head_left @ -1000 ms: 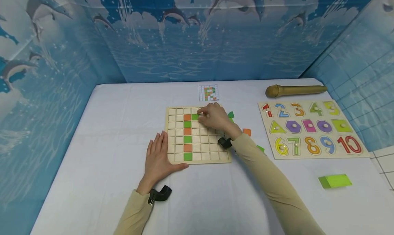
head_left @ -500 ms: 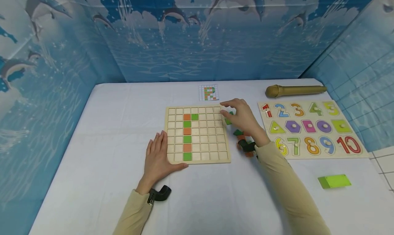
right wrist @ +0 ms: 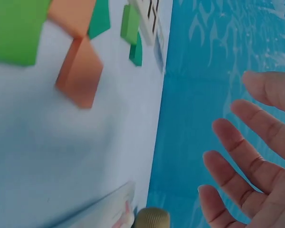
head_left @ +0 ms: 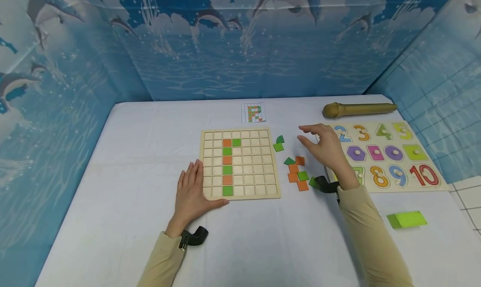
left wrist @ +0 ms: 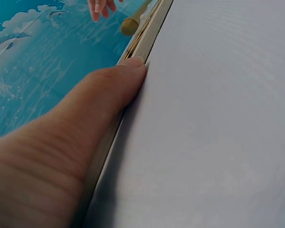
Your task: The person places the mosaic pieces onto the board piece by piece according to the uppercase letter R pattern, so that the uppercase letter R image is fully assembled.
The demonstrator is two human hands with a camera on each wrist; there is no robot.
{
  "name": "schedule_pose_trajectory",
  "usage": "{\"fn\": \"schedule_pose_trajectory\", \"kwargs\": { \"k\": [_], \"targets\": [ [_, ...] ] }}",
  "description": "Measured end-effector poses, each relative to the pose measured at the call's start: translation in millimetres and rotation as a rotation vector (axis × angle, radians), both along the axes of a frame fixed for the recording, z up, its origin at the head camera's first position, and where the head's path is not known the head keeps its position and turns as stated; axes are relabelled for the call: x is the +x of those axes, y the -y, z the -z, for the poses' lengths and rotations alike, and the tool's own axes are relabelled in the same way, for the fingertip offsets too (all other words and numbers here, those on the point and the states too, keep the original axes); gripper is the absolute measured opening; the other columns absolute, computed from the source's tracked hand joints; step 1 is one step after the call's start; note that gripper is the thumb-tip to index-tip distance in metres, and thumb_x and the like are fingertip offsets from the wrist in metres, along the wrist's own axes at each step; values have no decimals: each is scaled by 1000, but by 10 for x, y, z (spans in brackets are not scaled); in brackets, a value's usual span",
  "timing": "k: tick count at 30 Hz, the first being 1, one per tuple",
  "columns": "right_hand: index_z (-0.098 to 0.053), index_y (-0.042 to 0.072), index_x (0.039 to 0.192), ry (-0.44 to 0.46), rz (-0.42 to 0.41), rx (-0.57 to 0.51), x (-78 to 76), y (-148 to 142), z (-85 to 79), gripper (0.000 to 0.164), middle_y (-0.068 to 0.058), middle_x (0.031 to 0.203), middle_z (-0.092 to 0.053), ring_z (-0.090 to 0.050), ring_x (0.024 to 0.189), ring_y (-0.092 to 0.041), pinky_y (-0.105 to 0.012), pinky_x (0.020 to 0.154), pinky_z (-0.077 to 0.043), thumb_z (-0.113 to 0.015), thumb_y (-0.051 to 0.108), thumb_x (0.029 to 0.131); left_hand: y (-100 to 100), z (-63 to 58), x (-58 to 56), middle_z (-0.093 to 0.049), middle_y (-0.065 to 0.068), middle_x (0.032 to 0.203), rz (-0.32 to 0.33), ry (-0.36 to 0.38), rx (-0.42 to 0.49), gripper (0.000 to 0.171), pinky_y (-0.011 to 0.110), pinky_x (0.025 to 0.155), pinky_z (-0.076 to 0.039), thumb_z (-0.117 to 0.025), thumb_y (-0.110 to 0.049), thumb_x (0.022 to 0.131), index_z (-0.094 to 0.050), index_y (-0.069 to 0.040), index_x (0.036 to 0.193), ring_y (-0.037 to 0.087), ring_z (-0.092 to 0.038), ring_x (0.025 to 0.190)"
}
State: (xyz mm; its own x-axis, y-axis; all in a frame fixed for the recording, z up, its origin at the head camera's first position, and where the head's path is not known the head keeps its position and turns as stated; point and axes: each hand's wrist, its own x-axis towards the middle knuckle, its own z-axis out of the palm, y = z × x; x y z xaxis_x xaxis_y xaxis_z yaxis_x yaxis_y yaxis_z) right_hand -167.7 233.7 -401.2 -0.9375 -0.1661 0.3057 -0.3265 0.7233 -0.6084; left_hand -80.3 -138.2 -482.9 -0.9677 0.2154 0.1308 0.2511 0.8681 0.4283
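A wooden grid board (head_left: 255, 166) lies on the white table. Its third column holds alternating orange and green square tiles (head_left: 227, 170), and a green tile (head_left: 236, 142) sits right of the top orange one. My left hand (head_left: 191, 199) rests at the board's lower left corner, fingers straight along the left side, thumb touching the front edge, as the left wrist view also shows. Off to the right, my right hand (head_left: 326, 148) hovers with fingers spread and holds nothing. Loose orange tiles (head_left: 293, 168) and green pieces (head_left: 278, 147) lie between it and the board.
Behind the board lies a small pattern card (head_left: 253, 113) with an orange and green R-like figure. On the right are a number and shape puzzle (head_left: 387, 186), a brown microphone-shaped object (head_left: 360, 109) and a bright green block (head_left: 407, 219). Dolphin-print curtains (head_left: 225, 69) surround the table.
My right hand has let go of the green tile in the grid and moved right, past the loose pieces, to the puzzle's left edge. The left hand stays in place.
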Motion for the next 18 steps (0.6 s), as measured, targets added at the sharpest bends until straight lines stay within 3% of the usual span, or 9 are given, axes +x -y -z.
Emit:
{"fn": "schedule_pose_trajectory", "kwargs": {
  "k": [5, 12, 18],
  "targets": [
    [-65, -4, 116, 31, 6, 27, 46, -77, 18, 31, -22, 108, -64, -51, 101, -37, -51, 83, -37, -68, 11, 88, 6, 3, 0, -14, 16, 156, -1, 0, -4, 128, 46, 112, -2, -71, -71, 61, -16, 3, 149, 28, -6, 143],
    [-65, -4, 116, 191, 4, 61, 103, -146, 48, 35, -22, 113, -62, -47, 106, -37, -52, 86, -38, -69, 16, 88, 3, 4, -4, -14, 16, 156, 2, 6, 2, 128, 46, 112, -1, -71, -71, 61, -15, 3, 150, 28, -6, 143],
    [-67, -1, 114, 274, 11, 87, 132, -157, 112, 33, -20, 114, -61, -47, 105, -34, -52, 86, -38, -71, 16, 86, 4, 7, 0, -15, 17, 155, 3, -6, 5, 128, 46, 112, -2, -72, -70, 61, -16, 3, 149, 29, -7, 142]
  ]
}}
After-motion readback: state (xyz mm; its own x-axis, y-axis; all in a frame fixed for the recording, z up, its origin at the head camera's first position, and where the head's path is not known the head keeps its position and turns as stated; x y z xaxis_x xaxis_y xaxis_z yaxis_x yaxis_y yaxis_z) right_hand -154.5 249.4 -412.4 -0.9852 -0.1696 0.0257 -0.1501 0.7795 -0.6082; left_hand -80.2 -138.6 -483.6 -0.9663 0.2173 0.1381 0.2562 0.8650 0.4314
